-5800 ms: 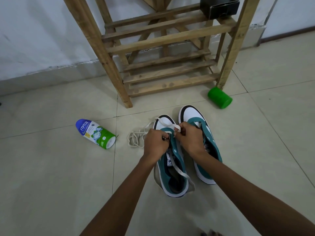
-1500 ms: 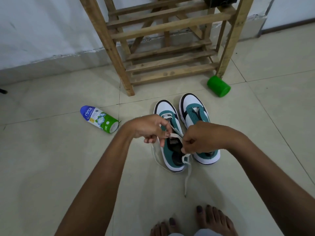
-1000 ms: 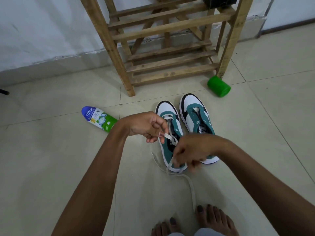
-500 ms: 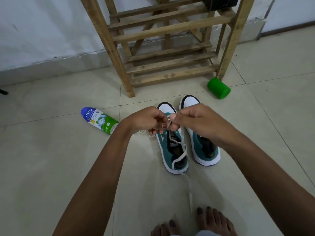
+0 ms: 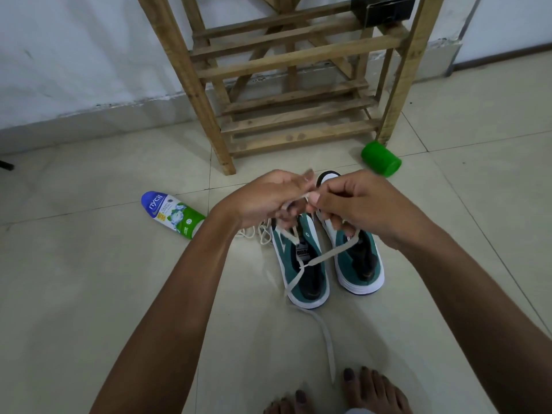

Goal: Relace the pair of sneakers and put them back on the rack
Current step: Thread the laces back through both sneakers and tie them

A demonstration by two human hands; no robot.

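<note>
Two teal-and-white sneakers stand side by side on the tiled floor, the left sneaker (image 5: 303, 265) and the right sneaker (image 5: 357, 259). A white lace (image 5: 324, 255) runs from the left sneaker's eyelets up to my hands; its loose tail (image 5: 325, 339) trails toward my feet. My left hand (image 5: 268, 198) and my right hand (image 5: 355, 201) meet above the shoes' toes, both pinching the lace. More lace lies coiled (image 5: 257, 233) left of the left sneaker. The toes of both shoes are mostly hidden behind my hands.
A wooden slatted rack (image 5: 295, 85) stands against the white wall just beyond the shoes. A green cup (image 5: 380, 162) lies by its right leg. A blue-and-green bottle (image 5: 173, 215) lies on the floor to the left. My bare feet (image 5: 343, 395) are at the bottom edge.
Both hands rose together above the shoes' toes, drawing the lace up taut from the left sneaker. A second ago my right hand was low near the heel.
</note>
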